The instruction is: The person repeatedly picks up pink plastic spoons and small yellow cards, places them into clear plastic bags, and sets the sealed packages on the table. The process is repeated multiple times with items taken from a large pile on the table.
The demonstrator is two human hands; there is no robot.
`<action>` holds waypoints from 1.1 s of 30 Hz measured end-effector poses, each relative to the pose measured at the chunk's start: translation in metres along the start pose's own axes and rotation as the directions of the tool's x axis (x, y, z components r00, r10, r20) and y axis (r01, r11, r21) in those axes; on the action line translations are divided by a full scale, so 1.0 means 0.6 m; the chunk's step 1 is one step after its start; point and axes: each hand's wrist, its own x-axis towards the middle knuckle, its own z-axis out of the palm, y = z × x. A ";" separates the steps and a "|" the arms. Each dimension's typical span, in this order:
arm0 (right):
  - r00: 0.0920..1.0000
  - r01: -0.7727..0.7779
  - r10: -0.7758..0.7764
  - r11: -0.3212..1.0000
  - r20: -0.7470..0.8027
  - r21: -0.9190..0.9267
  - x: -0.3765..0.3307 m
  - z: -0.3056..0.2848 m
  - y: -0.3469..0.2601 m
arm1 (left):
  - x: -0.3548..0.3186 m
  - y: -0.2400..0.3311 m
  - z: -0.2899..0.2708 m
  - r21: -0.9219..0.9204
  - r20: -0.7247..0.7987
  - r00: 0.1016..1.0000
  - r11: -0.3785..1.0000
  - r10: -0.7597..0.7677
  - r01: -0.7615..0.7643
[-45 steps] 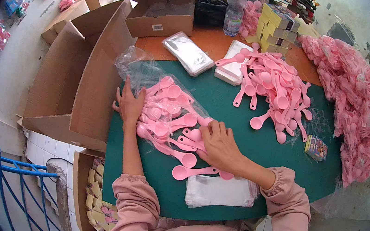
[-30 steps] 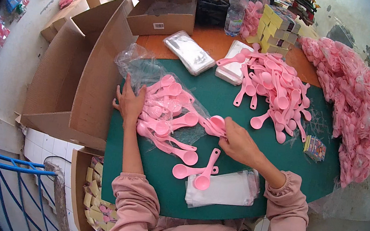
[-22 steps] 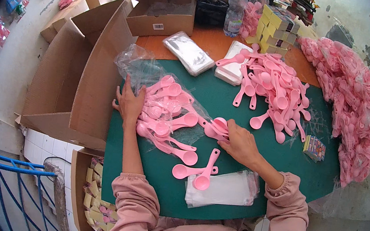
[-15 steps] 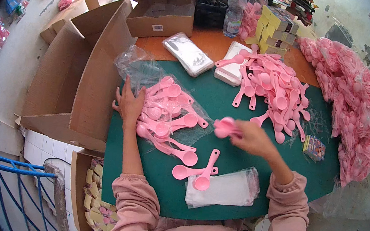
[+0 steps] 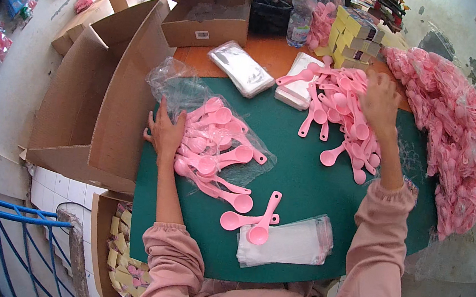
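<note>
My left hand [image 5: 166, 133] rests with spread fingers at the left edge of a heap of pink measuring spoons [image 5: 209, 164], which lies on and partly under a clear plastic bag [image 5: 168, 82]. My right hand [image 5: 381, 104] is over the right side of a second heap of pink spoons [image 5: 340, 105]; its fingers are blurred and partly hidden, so I cannot tell whether they grip one. Nearer me, two crossed pink spoons [image 5: 260, 234] lie beside and partly on a stack of clear plastic sleeves [image 5: 291, 243].
An open cardboard box [image 5: 128, 92] stands along the table's left side. Behind are more clear sleeves [image 5: 241, 68], a water bottle [image 5: 301, 12] and stacked yellow-edged cards [image 5: 355, 38]. A large bag of pink spoons [image 5: 452, 122] lines the right edge of the green mat [image 5: 188, 250].
My right hand has moved from mid-table, where it held pink spoons, up and right to the right heap. Its forearm now covers the small card stack. My left hand stays in place.
</note>
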 end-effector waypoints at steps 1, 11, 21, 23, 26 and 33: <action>0.991 0.115 -0.106 0.986 -0.076 0.122 -0.016 -0.007 -0.027 | -0.001 -0.003 -0.003 0.005 -0.004 1.000 1.000 0.002 -0.002; 0.403 0.492 -0.896 0.385 0.189 0.781 -0.225 -0.066 -0.183 | 0.002 -0.009 -0.002 0.014 -0.006 1.000 1.000 -0.002 0.002; 0.583 0.294 -0.806 0.330 0.105 0.897 -0.240 -0.085 -0.229 | -0.001 -0.006 -0.006 0.007 0.004 1.000 1.000 -0.017 0.016; 0.568 0.429 -0.821 0.352 0.055 0.832 -0.254 -0.065 -0.245 | -0.001 -0.008 -0.005 -0.009 -0.008 1.000 1.000 -0.004 0.004; 0.541 0.592 -0.841 0.394 0.016 0.704 -0.252 -0.059 -0.254 | 0.001 -0.012 -0.002 -0.002 -0.005 1.000 1.000 -0.011 0.011; 0.610 0.433 -0.792 0.368 0.034 0.823 -0.219 -0.059 -0.267 | -0.001 -0.009 -0.004 0.001 -0.004 1.000 1.000 -0.009 0.009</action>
